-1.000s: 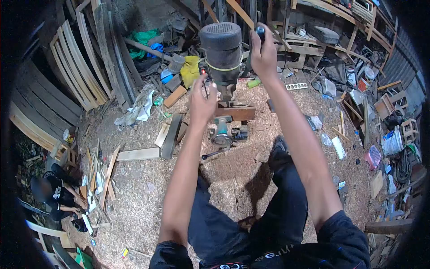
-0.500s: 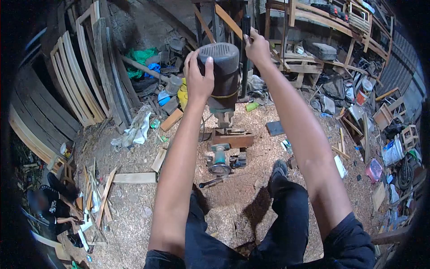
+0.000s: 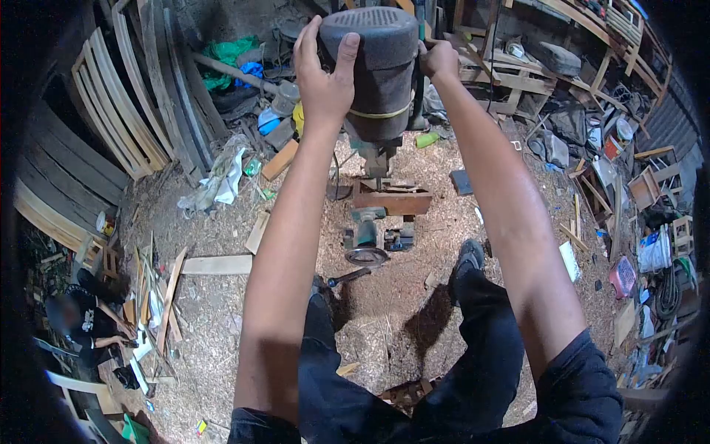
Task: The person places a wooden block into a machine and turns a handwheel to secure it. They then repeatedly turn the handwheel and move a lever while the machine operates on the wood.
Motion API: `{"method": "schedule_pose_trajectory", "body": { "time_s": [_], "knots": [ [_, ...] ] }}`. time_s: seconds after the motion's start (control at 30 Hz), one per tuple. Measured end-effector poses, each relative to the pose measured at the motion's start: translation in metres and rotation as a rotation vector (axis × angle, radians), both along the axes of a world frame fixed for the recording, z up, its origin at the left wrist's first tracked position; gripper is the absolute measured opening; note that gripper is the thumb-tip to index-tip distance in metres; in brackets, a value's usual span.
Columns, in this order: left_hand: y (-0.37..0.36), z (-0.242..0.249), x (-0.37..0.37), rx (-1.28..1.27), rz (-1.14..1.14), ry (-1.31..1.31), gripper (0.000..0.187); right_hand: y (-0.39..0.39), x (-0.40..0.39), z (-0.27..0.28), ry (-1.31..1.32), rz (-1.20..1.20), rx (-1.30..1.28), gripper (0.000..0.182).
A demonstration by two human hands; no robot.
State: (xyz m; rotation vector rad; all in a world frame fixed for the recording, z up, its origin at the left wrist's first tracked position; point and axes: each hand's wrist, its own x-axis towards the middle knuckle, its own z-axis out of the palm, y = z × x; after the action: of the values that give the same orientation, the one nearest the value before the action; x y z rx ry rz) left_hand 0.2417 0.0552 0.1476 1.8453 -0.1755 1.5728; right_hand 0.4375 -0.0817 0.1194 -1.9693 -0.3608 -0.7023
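Hands (image 3: pixel 323 74) raised, gripping drill press motor (image 3: pixel 377 66).

Both arms stretch forward and up; left hand (image 3: pixel 323 78) spread wide, fingers splayed, right hand (image 3: pixel 439 59) curled into a fist

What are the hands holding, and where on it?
The left hand grips the top of the dark motor on its left side. The right hand closes on something at its right side, hidden.
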Motion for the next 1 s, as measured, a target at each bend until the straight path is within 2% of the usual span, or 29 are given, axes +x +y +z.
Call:
{"method": "schedule_pose_trajectory", "body": {
  "time_s": [0.1,0.17,0.2,0.27,0.3,0.33,0.4,0.47,0.53,0.6,0.63,0.7,0.73,0.83,0.9,0.93,1.0],
  "knots": [
    [-0.003,-0.011,-0.007,-0.048,-0.051,0.044,0.074,-0.005,0.000,-0.013,0.142,0.050,-0.024,0.032],
    [-0.007,-0.018,-0.019,-0.107,-0.093,0.090,0.069,-0.016,0.003,-0.036,0.075,0.062,-0.153,0.031],
    [-0.006,-0.028,-0.028,-0.089,-0.017,0.141,0.065,-0.021,0.004,-0.050,0.042,0.069,-0.217,0.030],
    [-0.002,-0.065,-0.050,-0.051,0.135,0.239,0.058,-0.036,-0.026,-0.077,0.039,0.063,-0.158,0.028],
    [-0.004,-0.084,-0.067,-0.099,0.105,0.306,0.054,-0.049,-0.049,-0.084,0.009,0.153,-0.268,0.029],
    [-0.007,-0.104,-0.085,-0.143,0.075,0.369,0.049,-0.057,-0.066,-0.105,0.022,0.139,-0.208,0.031],
    [-0.013,-0.147,-0.122,-0.169,0.133,0.611,0.045,-0.077,-0.114,-0.136,0.242,0.220,-0.151,0.032],
    [-0.010,-0.211,-0.145,-0.218,0.036,0.818,0.044,-0.088,-0.152,-0.185,0.475,0.257,-0.133,0.030],
    [-0.018,-0.247,-0.167,-0.129,-0.017,1.108,0.047,-0.105,-0.188,-0.241,0.353,0.477,-0.259,0.041],
    [-0.019,-0.257,-0.179,0.091,-0.133,1.359,0.049,-0.122,-0.211,-0.264,0.464,0.780,-0.934,0.046],
    [-0.020,-0.263,-0.182,0.208,-0.197,1.477,0.051,-0.126,-0.218,-0.266,0.514,0.817,-1.044,0.046],
    [-0.018,-0.276,-0.177,0.207,-0.224,1.481,0.050,-0.127,-0.231,-0.263,0.611,0.884,-1.252,0.046],
    [-0.019,-0.277,-0.176,0.202,-0.239,1.453,0.050,-0.130,-0.236,-0.258,0.497,0.856,-1.034,0.046],
    [-0.021,-0.263,-0.171,0.234,-0.222,1.403,0.052,-0.118,-0.243,-0.219,0.442,0.647,-0.897,0.044],
    [-0.031,-0.229,-0.179,0.184,-0.195,1.316,0.053,-0.114,-0.241,-0.209,0.455,0.660,-0.680,0.040],
    [-0.031,-0.233,-0.180,0.175,-0.177,1.313,0.054,-0.113,-0.243,-0.206,0.464,0.663,-0.572,0.039],
    [-0.026,-0.241,-0.178,0.165,-0.141,1.298,0.057,-0.112,-0.246,-0.197,0.445,0.664,-0.641,0.036]
  ]
}}
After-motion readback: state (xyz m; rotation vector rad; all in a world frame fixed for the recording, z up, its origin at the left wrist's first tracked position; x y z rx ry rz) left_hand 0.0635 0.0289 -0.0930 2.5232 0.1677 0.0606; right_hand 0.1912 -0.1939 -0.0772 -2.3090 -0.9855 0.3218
